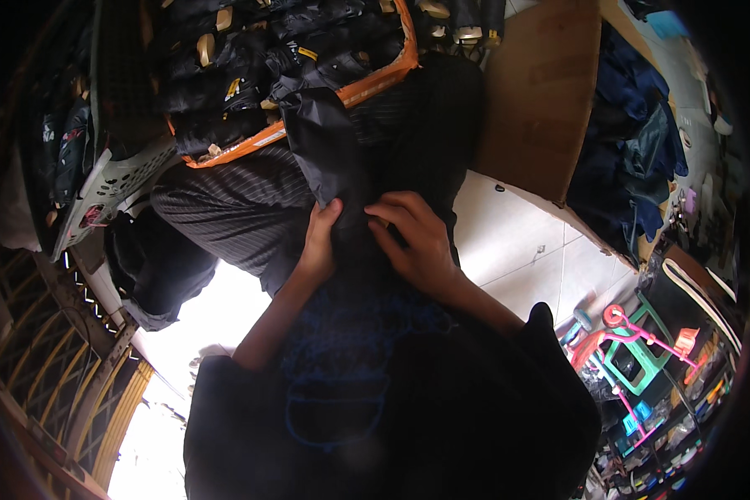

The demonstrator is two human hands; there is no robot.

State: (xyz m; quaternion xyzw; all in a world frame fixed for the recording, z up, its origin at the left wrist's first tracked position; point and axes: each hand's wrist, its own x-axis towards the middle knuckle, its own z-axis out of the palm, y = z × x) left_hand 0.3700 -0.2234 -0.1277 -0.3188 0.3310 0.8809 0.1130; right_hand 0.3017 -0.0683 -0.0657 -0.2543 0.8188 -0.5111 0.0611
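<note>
A length of thin black fabric (321, 137) hangs between my knees, its upper end lying by the rim of an orange-edged box. My left hand (319, 237) is closed on the fabric's lower edge, thumb on top. On the other side, my right hand (412, 233) has its fingers bent, with thumb and forefinger near each other at the dark cloth. What those fingertips hold, if anything, is lost against the black. The fabric's lower part blends into my dark shirt.
The orange-edged box (387, 79) ahead holds several black fabric bundles with pale ends. A grey perforated crate (112, 187) stands left. To the right are a cardboard sheet (537, 100), dark blue cloth (633, 142), a green stool (642, 367) and a pink wheeled toy (592, 346).
</note>
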